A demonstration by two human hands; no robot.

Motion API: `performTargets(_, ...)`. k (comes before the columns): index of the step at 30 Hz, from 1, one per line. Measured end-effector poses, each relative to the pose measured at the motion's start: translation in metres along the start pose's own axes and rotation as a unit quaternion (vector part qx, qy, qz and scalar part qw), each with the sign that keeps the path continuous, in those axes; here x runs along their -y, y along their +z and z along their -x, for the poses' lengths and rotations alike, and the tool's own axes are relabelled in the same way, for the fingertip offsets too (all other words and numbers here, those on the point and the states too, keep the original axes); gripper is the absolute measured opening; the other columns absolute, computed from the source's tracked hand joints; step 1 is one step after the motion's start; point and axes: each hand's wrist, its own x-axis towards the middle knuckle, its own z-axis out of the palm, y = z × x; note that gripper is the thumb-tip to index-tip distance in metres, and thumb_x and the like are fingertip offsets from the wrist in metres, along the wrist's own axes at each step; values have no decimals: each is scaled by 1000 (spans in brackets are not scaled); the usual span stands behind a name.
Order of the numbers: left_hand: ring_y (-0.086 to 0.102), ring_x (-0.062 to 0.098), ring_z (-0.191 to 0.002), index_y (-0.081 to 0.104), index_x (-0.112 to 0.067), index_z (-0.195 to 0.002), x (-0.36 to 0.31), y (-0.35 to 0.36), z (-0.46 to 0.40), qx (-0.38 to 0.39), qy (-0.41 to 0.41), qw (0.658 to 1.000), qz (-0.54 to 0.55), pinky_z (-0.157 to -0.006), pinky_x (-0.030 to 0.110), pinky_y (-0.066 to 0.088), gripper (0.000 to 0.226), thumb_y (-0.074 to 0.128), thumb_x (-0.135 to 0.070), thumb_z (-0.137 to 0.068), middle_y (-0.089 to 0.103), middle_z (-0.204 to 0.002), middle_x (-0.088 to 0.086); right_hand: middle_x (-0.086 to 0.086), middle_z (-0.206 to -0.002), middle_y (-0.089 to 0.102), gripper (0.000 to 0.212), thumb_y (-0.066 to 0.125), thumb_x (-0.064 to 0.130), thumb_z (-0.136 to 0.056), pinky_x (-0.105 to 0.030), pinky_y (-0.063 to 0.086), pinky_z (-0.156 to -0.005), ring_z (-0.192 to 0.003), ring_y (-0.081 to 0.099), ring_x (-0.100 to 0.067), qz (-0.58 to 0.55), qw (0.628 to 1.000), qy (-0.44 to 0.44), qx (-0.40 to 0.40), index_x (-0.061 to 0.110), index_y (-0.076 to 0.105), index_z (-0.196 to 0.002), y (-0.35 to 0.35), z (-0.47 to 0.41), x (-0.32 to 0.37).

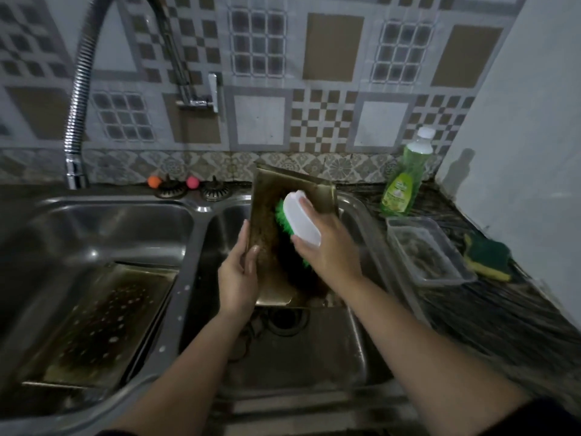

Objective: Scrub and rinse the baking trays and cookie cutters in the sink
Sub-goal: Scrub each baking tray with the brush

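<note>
- Right hand (327,247) is gripping the white scrub brush (301,218), fingers curled over its back, and is pressing the green bristles onto the baking tray (267,234).
- Left hand (239,272) is holding the left edge of this tray, which is standing tilted in the right sink basin (314,357).
- Second tray (97,322) is lying in the basin to the left of both hands.
- Soap bottle (402,184) is standing on the bench (490,309), beyond the right hand.
</note>
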Motion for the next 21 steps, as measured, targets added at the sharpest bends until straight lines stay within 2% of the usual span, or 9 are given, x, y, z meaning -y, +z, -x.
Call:
performTargets(2, 46, -18, -117, 38, -25, -145, -1, -2, 1, 14, 19, 1000, -1, -102, 10, 38, 48, 47, -9, -99, 50, -132, -22, -7, -129, 55, 74, 63, 41, -87, -37, 47, -90, -117, 51, -25, 7, 1000, -6, -23, 41, 24, -149, -6, -34, 6)
performTargets(4, 44, -15, -121, 37, -25, -145, -7, -1, -1, 14, 30, 999, 13, -106, 16, 37, 48, 46, -9, -100, 48, -135, -22, -8, -131, 56, 73, 63, 40, -88, -33, 44, -90, -118, 52, -25, 21, 999, -12, -30, 40, 24, -150, -11, -56, 20)
performTargets(7, 46, -8, -124, 39, -29, -144, -13, -3, -14, -18, 23, 998, 53, -104, 16, 39, 47, 46, -12, -100, 49, -131, -27, -5, -117, 61, 74, 60, 44, -89, -24, 44, -78, -102, 60, -19, 26, 999, -27, -1, 42, 18, -150, -1, -36, 42)
performTargets(9, 47, -5, -125, 40, -31, -143, -14, -11, -26, -54, 14, 996, 70, -102, 15, 39, 47, 45, -13, -100, 50, -132, -26, -3, -110, 60, 75, 58, 45, -89, -25, 47, -77, -97, 60, -17, 9, 999, -46, 20, 44, 15, -150, 13, 5, 52)
performTargets(12, 46, -11, -123, 38, -37, -141, -18, -15, -27, -39, 33, 996, 78, -102, 14, 40, 50, 43, -7, -100, 50, -134, -24, -2, -107, 60, 76, 58, 46, -89, -26, 50, -78, -93, 60, -15, -21, 997, -68, 2, 45, 13, -150, 21, 34, 49)
performTargets(15, 47, -16, -118, 37, -39, -136, -23, -3, -14, 1, 72, 995, 67, -95, 6, 39, 52, 43, -3, -99, 50, -126, -29, -6, -117, 61, 74, 56, 46, -90, -26, 51, -79, -98, 61, -18, -5, 999, -9, -43, 44, 13, -150, 9, -19, 43)
performTargets(18, 44, -10, -125, 38, -40, -138, -23, 9, -11, 14, 78, 994, 73, -103, 12, 37, 52, 43, -5, -100, 51, -135, -21, -8, -130, 55, 71, 56, 44, -92, -25, 45, -85, -111, 57, -21, 3, 998, 34, -55, 37, 18, -152, -9, -67, 45)
performTargets(21, 44, -19, -118, 39, -34, -141, -22, 5, -26, -25, 49, 995, 80, -98, 5, 37, 50, 43, -7, -100, 49, -138, -17, -5, -116, 60, 73, 53, 47, -92, -25, 51, -78, -95, 60, -16, 25, 999, 19, -27, 41, 10, -151, 1, -43, 53)
